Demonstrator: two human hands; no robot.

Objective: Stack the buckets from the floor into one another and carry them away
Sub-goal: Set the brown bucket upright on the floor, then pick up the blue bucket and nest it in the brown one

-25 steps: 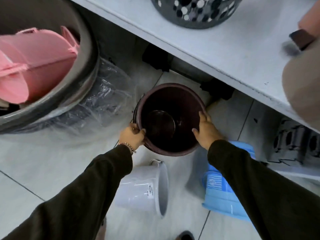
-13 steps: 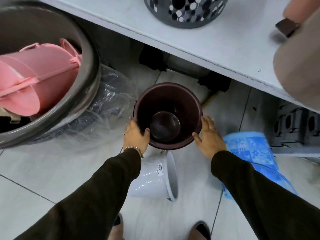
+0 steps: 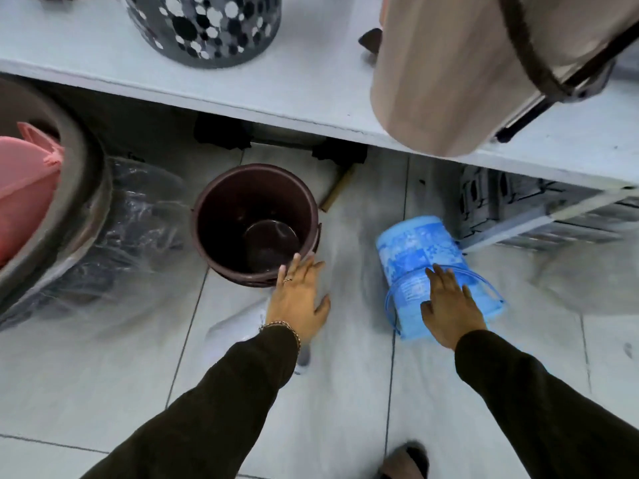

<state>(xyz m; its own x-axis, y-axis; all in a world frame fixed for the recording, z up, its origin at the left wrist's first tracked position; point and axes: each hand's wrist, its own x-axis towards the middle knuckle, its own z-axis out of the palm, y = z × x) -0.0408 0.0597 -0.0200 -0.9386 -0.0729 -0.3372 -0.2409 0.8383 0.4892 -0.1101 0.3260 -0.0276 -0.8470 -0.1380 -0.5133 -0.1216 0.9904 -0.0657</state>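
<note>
Two buckets on pale tiled floor (image 3: 103,392), white shelf (image 3: 311,98) above

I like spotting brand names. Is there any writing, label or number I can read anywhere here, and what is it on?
Nothing can be read.
Blue bucket: a pale label patch by the right hand, its print too blurred.
Brown bucket, spotted basket, beige bin: no writing visible.

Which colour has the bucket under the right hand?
Light blue, patterned bucket, seen in the head view.
</note>
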